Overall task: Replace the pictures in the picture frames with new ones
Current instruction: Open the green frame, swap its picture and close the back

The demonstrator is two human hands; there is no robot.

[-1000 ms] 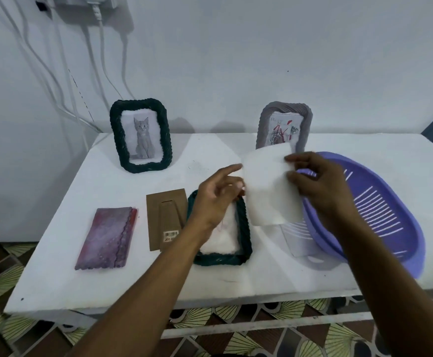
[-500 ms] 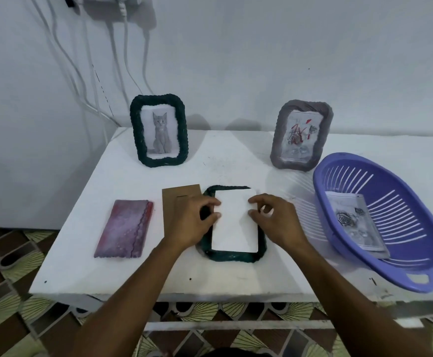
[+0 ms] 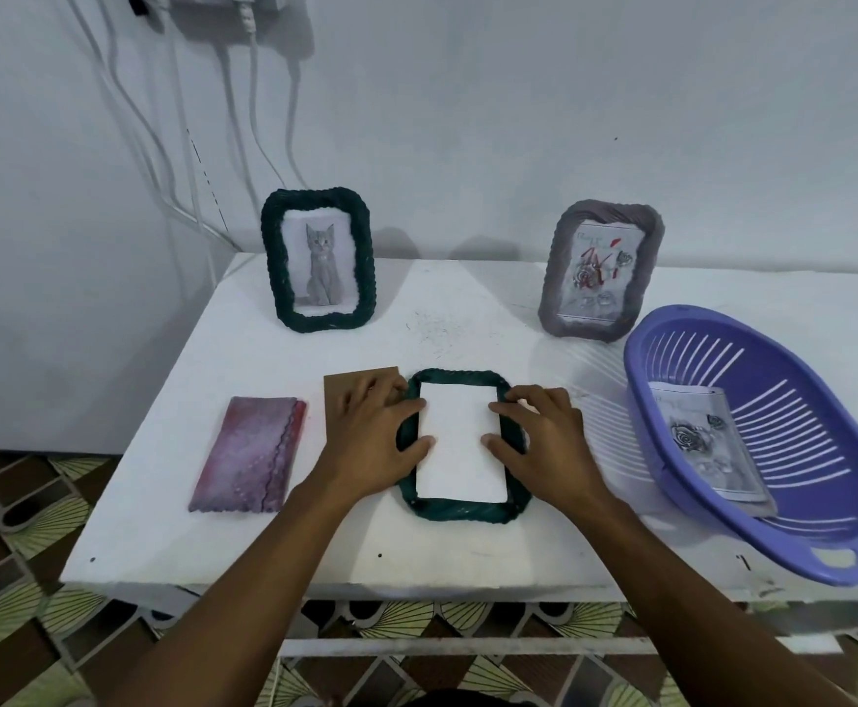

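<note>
Green frame (image 3: 460, 510) lies face-down at the front of the counter (image 3: 468, 339). The white sheet (image 3: 460, 441), in the air a second ago, now sits inside its rim. Left hand (image 3: 371, 441) and right hand (image 3: 544, 441) are apart, thumbs pressing the sheet's side edges, gripping nothing. Likely seating the new picture; backing (image 3: 345, 400) not on yet. Basket (image 3: 814, 441) holds one rose print (image 3: 707, 451).

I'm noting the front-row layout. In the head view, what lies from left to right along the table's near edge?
Pinkish-purple flat piece → brown backing board → dark green frame lying flat with white paper in it → purple slotted basket holding a rose picture.
</note>
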